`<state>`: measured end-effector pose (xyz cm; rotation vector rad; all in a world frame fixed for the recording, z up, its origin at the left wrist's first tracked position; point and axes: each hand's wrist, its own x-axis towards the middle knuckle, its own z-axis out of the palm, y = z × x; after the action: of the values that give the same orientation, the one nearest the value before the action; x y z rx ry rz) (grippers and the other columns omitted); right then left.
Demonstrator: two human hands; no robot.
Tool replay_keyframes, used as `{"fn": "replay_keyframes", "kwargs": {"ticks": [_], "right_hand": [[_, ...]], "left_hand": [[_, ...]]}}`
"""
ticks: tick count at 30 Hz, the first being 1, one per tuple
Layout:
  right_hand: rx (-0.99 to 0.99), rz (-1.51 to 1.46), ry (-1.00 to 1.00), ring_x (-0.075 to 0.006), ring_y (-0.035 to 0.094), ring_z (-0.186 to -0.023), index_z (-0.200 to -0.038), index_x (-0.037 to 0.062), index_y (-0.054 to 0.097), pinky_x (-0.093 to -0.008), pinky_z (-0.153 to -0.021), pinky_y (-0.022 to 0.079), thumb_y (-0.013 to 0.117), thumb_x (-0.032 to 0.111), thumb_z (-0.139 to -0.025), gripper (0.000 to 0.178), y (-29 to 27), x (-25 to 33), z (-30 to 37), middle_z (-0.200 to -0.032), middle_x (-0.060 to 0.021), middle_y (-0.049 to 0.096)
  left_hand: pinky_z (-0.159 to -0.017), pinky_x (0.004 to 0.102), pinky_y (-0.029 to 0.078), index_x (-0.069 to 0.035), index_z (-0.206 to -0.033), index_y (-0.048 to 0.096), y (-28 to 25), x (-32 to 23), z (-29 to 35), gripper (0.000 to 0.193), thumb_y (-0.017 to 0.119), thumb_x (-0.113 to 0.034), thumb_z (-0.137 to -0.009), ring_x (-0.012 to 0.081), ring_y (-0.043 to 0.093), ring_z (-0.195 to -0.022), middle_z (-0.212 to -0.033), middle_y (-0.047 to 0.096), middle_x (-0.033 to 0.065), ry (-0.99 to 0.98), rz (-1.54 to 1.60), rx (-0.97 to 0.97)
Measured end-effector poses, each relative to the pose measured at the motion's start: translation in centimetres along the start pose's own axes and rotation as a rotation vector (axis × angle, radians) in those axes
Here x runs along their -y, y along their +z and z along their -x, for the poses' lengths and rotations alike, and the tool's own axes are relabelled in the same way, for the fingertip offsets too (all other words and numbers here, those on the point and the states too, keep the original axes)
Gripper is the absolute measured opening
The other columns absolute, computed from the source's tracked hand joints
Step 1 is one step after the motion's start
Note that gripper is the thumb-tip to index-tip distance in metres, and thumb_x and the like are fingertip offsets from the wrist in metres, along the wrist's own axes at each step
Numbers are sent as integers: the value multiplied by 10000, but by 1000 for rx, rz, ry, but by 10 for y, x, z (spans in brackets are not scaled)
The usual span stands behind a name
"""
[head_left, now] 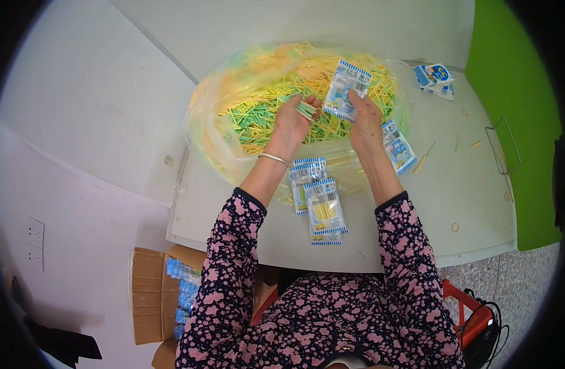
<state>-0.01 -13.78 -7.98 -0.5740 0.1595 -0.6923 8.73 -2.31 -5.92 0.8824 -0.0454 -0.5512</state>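
Note:
My left hand point(291, 126) is closed around a few thin pale-green and yellow sticks point(306, 110), its palm turned up. In my right hand point(366, 123) is a small flat packet point(346, 91), white and blue with striped ends, pinched near its lower right side. Whether anything is inside it, I cannot tell. Both hands are above a large clear plastic bag point(212, 132) lying open on the table, heaped with loose yellow and green sticks point(258, 117). Against the bag's right edge lies another packet point(398, 147).
Nearer me, several stick-filled packets point(325, 209) overlap on the white table point(270, 237). More packets point(435, 75) lie at the back right. Stray sticks, rubber bands point(455, 227) and a bent wire frame point(504, 144) are on the right. Below left stands a cardboard box point(148, 295) of blue packets.

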Motion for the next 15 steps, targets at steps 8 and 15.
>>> {"fn": "replay_keyframes", "kwargs": {"ticks": [8,15], "right_hand": [[337,596,224,-44,580,-690,-919,9,677,-188,-645,445,657,172,-834,185,-18,37,25,-804,-7,662],[443,609,354,-24,524,-619,-818,19,683,-192,-576,402,689,184,-807,165,-24,48,33,-720,16,634]], "left_hand": [[-715,397,508,-16,-1031,400,16,-34,7,166,369,-164,-964,321,590,-920,-1040,539,184,59,-15,135],[-893,437,463,-59,-994,480,36,-46,35,160,407,-198,-964,346,547,-1078,-1104,559,191,208,-152,360]]}}
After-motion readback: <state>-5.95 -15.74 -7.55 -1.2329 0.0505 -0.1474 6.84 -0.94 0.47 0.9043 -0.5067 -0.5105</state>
